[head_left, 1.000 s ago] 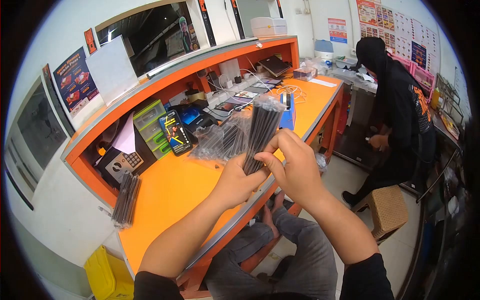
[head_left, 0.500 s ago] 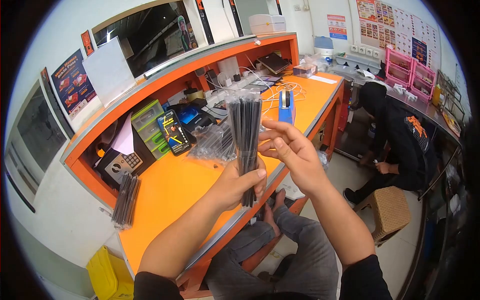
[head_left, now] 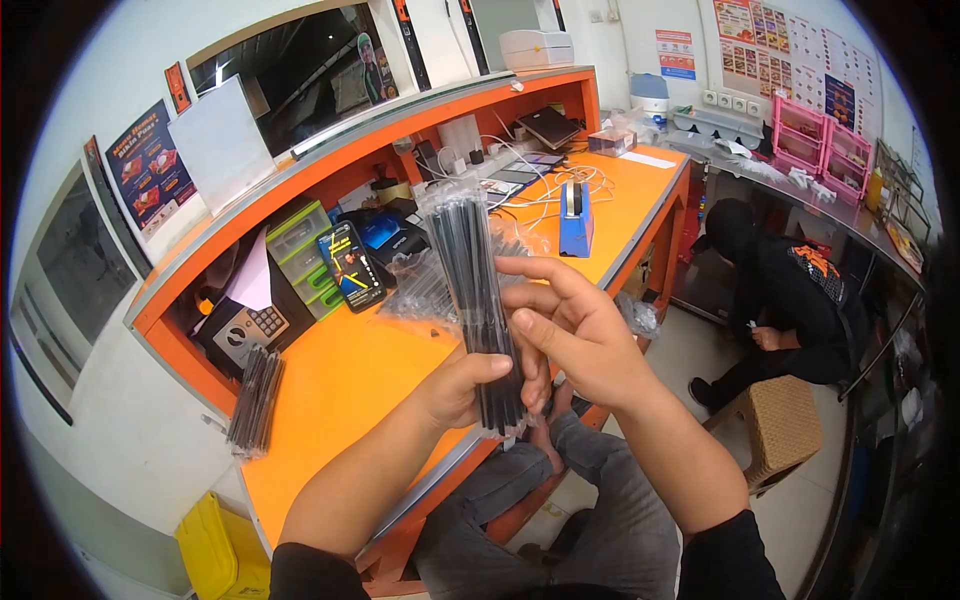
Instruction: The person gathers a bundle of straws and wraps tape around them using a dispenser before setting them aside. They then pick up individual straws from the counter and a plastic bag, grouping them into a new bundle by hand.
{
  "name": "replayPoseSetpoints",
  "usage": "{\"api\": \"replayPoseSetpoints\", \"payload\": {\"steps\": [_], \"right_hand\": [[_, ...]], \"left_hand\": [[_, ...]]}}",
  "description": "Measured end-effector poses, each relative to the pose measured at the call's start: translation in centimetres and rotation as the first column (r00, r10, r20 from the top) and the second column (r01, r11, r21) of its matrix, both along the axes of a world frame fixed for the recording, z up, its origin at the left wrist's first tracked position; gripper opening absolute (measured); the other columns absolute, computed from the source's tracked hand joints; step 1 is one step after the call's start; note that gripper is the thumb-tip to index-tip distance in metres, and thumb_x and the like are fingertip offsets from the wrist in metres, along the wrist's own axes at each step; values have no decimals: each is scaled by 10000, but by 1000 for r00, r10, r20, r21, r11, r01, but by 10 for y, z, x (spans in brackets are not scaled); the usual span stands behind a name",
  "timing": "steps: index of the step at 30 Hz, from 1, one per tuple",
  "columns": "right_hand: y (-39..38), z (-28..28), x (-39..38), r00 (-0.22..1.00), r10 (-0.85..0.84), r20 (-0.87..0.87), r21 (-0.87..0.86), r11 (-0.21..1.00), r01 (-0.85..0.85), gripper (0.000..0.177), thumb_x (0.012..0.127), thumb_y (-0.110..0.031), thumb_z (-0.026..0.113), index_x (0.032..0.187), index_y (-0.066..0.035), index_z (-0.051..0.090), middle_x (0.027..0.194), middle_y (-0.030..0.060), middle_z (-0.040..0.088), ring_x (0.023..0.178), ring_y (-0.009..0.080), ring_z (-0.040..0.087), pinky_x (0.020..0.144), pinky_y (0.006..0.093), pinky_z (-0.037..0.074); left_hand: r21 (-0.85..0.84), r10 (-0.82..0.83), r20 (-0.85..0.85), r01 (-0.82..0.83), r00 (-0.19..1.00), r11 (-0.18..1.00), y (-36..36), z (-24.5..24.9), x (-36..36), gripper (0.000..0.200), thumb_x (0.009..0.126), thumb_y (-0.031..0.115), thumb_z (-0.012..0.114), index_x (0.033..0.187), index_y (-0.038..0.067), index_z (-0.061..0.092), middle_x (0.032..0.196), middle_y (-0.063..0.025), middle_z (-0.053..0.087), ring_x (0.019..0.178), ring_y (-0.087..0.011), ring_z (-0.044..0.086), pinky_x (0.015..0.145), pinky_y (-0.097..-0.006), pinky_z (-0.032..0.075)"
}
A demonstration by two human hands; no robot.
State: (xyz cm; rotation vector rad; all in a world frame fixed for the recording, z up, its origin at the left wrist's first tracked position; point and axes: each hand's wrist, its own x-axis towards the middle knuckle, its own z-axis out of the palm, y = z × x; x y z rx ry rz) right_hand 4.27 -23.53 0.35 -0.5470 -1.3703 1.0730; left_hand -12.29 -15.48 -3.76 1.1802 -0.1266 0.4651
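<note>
A bundle of black straws (head_left: 467,270) in clear plastic tilts slightly in front of me, its top leaning left. My left hand (head_left: 468,385) is closed around its lower part, thumb across the front. Against the right side of the bundle, my right hand (head_left: 570,325) has its fingers apart and bent, the index fingertip at the plastic. Behind the bundle lies a heap of more straws in clear plastic (head_left: 415,285). Another wrapped bundle of straws (head_left: 255,400) rests at the left edge of the orange counter (head_left: 350,375).
A phone (head_left: 350,265) leans against green drawers (head_left: 300,245), near a black safe (head_left: 245,335). A blue tape dispenser (head_left: 575,225) and white cables sit farther back. On the right, a person in black (head_left: 800,290) crouches by a woven stool (head_left: 770,430). A yellow bin (head_left: 215,550) stands lower left.
The bundle's top has tipped to the left and its lower end has swung right. My right hand has shifted left and down, closer against it.
</note>
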Motion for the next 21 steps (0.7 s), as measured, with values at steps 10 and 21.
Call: {"api": "replayPoseSetpoints", "payload": {"steps": [10,21], "right_hand": [[1,1,-17,994,-71,-81,62,995,77,422,922,-34,694,1263,6,449,1130,123,623,1047,163,628,883,287,511],[16,-9,-20,960,-237,-150,215,940,265,542,926,-32,675,1377,23,379,1165,132,612,1069,180,615,923,321,495]], "left_hand": [[52,29,-45,-27,999,998,-6,5,0,284,858,268,653,963,12,591,798,-114,605,791,-230,623,745,-372,509],[290,557,-143,-504,818,814,-4,6,8,337,886,141,748,1147,32,565,884,-34,649,800,-108,642,693,-259,524]]}}
